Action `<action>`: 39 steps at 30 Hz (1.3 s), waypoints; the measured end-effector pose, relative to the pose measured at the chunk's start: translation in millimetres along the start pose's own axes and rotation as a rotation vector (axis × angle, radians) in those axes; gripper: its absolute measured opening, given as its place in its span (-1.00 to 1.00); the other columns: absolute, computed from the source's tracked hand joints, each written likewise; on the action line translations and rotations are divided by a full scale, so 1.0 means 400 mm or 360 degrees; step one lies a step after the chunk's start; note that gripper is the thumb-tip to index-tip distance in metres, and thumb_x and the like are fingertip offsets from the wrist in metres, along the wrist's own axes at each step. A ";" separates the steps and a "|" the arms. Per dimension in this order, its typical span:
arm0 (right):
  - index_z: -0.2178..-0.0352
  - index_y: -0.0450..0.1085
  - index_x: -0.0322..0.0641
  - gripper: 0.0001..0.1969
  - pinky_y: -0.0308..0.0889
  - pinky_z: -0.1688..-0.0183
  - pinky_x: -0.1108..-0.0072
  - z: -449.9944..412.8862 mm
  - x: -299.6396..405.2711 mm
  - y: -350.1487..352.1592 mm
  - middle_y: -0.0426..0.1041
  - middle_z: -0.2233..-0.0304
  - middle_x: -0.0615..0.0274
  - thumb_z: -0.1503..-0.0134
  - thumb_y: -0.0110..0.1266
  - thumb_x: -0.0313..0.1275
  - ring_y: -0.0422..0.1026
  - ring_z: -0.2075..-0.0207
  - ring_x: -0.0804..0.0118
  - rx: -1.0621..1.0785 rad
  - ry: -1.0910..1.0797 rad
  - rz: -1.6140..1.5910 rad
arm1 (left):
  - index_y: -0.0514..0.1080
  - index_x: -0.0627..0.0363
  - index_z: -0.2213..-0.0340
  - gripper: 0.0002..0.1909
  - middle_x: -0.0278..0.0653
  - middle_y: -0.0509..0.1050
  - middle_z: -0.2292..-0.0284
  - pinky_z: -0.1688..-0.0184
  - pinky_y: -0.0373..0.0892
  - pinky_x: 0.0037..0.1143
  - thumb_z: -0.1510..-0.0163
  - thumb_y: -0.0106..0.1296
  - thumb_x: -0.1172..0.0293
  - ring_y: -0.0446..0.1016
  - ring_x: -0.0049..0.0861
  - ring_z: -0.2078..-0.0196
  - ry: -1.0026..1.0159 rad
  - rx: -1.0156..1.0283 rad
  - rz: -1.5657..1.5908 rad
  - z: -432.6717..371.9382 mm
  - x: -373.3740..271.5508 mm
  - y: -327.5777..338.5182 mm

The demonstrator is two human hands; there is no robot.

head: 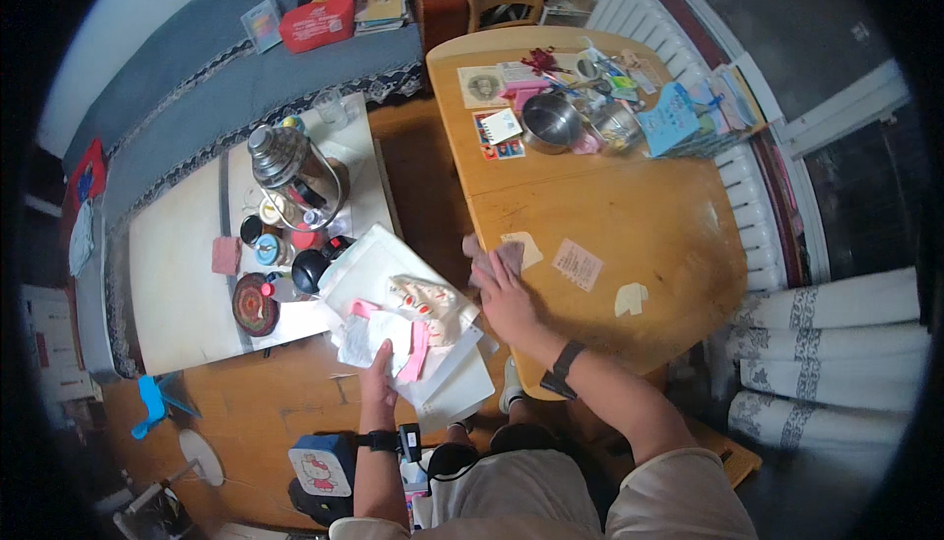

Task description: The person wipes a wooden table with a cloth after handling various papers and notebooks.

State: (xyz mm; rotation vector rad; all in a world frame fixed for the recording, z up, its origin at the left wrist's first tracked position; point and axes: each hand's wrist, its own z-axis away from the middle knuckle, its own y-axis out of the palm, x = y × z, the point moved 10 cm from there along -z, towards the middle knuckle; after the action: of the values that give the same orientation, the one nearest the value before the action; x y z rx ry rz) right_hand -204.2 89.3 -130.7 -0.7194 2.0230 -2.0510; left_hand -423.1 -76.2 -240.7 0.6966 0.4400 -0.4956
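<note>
My left hand [380,378] grips a stack of papers [461,385] with a patterned cloth pouch [428,304], a pink strip and a white sheet on top. The stack is over the floor beside the low white table. My right hand [501,296] lies with fingers spread on a greyish-pink cloth [509,254] at the left edge of the wooden table [590,201]. The cloth partly covers a cream paper piece [529,251]. To its right lie a printed slip [577,265] and another cream paper piece [632,299].
A steel pot [550,123], a blue box [670,119] and small clutter crowd the wooden table's far end. On the low white table [177,252] stand a large metal flask [287,164], several jars and a woven round mat [256,305]. A blue stool [151,407] is on the floor.
</note>
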 end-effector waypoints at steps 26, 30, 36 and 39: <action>0.08 0.33 -0.32 -0.67 0.20 -0.12 0.34 0.557 0.046 -0.219 0.27 -0.04 -0.02 -0.08 -0.14 -0.62 0.25 -0.09 -0.05 -0.0425 0.0449 -0.0710 | 0.21 0.29 -0.05 -0.49 -0.15 0.42 0.07 0.00 0.39 -0.37 -0.10 0.06 0.40 0.45 -0.33 0.07 -0.0189 0.0603 -0.0004 0.208 -0.108 0.096; 0.07 0.31 -0.32 -0.70 0.29 0.00 0.37 0.617 -0.133 -0.267 0.37 0.08 -0.07 -0.13 -0.06 -0.55 0.37 0.04 -0.04 -0.0818 0.0891 -0.1040 | 0.19 0.30 -0.06 -0.48 -0.14 0.40 0.06 0.00 0.39 -0.37 -0.09 0.06 0.46 0.44 -0.33 0.06 -0.0185 0.0670 -0.0036 0.220 -0.088 0.207; 0.10 0.31 -0.26 -0.66 0.31 0.04 0.37 0.553 -0.245 -0.396 0.44 0.14 -0.02 -0.08 0.10 -0.44 0.43 0.09 0.03 -0.1168 0.0927 -0.0902 | 0.24 0.27 -0.02 -0.55 -0.11 0.43 0.09 0.02 0.40 -0.35 -0.17 -0.02 0.28 0.47 -0.32 0.10 -0.0152 0.0709 -0.0160 0.200 -0.048 0.303; 0.11 0.31 -0.27 -0.66 0.32 0.07 0.39 0.476 -0.302 -0.336 0.46 0.17 -0.02 -0.06 0.12 -0.45 0.45 0.12 0.05 -0.0963 0.1060 -0.1118 | 0.24 0.28 -0.02 -0.54 -0.10 0.44 0.11 0.01 0.40 -0.33 -0.19 -0.05 0.24 0.47 -0.31 0.11 -0.0112 0.0665 -0.0173 0.196 -0.056 0.329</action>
State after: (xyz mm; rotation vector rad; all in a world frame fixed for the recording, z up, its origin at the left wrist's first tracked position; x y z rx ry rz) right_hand 14.2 -18.2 -32.6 -1.0673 3.2257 -2.2072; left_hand -349.7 -37.3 -109.9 1.0568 0.3105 -0.7235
